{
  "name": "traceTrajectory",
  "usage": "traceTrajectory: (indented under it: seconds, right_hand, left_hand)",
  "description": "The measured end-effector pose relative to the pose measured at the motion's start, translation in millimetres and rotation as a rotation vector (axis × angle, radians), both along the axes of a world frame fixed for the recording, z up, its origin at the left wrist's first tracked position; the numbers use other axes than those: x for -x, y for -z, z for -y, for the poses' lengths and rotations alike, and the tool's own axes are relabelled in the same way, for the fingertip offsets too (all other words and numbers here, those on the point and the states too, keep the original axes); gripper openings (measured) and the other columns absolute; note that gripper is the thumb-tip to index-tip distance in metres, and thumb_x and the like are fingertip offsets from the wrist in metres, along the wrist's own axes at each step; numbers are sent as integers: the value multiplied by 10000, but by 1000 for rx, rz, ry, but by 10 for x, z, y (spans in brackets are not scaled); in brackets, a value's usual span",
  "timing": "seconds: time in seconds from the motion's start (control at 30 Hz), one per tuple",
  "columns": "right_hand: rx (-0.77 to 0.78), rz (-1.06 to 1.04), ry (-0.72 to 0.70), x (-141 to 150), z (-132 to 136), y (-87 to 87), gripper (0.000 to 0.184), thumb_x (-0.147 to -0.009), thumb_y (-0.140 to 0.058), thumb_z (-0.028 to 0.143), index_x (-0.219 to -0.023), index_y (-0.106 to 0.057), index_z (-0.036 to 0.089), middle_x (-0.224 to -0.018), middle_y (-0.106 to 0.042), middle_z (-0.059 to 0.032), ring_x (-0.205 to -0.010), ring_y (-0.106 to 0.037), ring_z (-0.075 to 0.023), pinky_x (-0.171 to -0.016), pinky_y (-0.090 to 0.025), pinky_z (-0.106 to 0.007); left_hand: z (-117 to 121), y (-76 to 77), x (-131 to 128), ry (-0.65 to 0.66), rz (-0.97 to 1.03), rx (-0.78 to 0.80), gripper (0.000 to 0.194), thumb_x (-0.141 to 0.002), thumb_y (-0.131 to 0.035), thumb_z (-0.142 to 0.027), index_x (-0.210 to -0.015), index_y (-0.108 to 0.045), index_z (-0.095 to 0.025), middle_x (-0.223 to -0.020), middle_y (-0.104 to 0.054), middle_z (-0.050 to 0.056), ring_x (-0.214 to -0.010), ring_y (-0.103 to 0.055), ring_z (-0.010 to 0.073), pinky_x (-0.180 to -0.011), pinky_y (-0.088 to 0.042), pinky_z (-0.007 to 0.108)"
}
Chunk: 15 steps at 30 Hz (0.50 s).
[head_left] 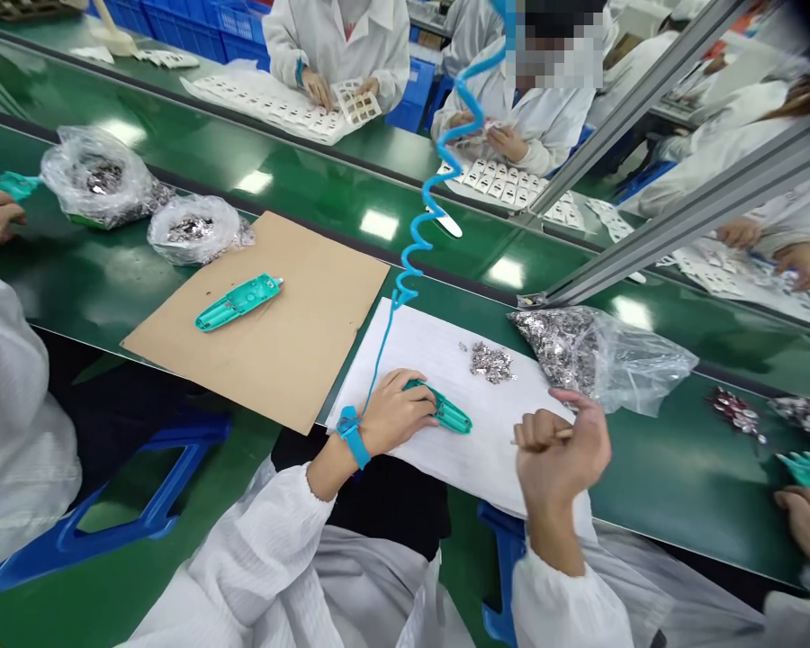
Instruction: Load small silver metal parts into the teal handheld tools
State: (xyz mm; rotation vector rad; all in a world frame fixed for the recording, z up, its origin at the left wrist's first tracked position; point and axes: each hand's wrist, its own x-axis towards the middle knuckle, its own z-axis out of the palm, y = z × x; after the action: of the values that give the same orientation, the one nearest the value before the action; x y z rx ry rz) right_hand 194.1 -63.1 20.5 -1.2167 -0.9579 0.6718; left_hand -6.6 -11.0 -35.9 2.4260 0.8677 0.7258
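Observation:
My left hand [398, 409] is closed over a teal plastic housing [449, 412] lying on a white sheet [432, 346] at the table edge. A blue wrist strap [352, 435] with a coiled blue cord [438, 171] is on that wrist. My right hand [562, 443] is raised just right of the housing, fingers curled in a fist round a thin stick-like tool [562, 434]. A small heap of shiny metal parts [491, 362] lies on the sheet beyond both hands.
A plastic bag of metal parts [598, 351] lies right of the sheet. A cardboard sheet [270, 315] on the left carries another teal housing [238, 302]. Two more bags [101, 175] sit far left. Other people in white coats work around the green table [310, 193]. Aluminium rails [681, 216] cross at right.

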Motion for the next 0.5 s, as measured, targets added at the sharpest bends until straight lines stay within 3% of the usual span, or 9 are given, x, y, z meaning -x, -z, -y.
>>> traceTrajectory:
  seconds: [0.1,0.2,0.27,0.37,0.43,0.5]
  right_hand:
    - [308,521,-159,-241,119,-98,342,-936,-612,539,-1025,-666,213,-549,-314,73,-436,-315,-122,-437,-271,-230]
    - [436,930,-378,-230,163,-42,425,-923,-609,552,-1204,-650,236,-919,-573,-49,-709,-573,-208,-627,-455,-314]
    - [447,1015,-491,-128,135,-3,420,-967,-527,535,-1256,-615,244,-1127,-568,-82,-841,-613,-247,-733,-489,-358]
    - [459,1016,-534,-71,110,-6,390,-1010,-442,516,-1225,-608,236,-1079,-593,-72,-862,-629,-258,-768,-503,-370]
    - [472,1003,-467,-203,204,-16,414,-1019,-412,553,-1201,-611,238,-1054,-610,-67,-866,-636,-256,-762,-510,-364]
    - [492,1008,-315,-476,424,4,489,-1007,-381,634,-1170,-625,242,-1057,-630,-72,-856,-649,-258,-722,-521,-356]
  left_hand:
    - [-2,5,5,-12,8,-16,198,-942,-589,-356,-966,-710,-201,-1044,-703,14,-1223,-486,256,-1082,-408,436]
    - [-1,-13,11,-8,35,-39,189,-934,-601,-353,-982,-703,-202,-1037,-694,21,-1199,-498,239,-1066,-436,430]
    - [4,-65,19,12,48,-61,186,-943,-585,-353,-992,-697,-213,-1037,-690,19,-1193,-505,226,-1064,-447,429]
    - [23,-221,43,44,60,-115,203,-933,-599,-367,-1055,-678,-225,-1122,-669,34,-1275,-466,245,-1085,-446,453]
    - [47,-352,75,20,84,-166,290,-909,-635,-386,-1153,-644,-229,-1260,-615,61,-1370,-386,289,-1112,-420,503]
    - [77,-463,134,-66,152,-207,293,-919,-636,-319,-1200,-618,-239,-1310,-581,74,-1400,-361,299,-1112,-416,513]
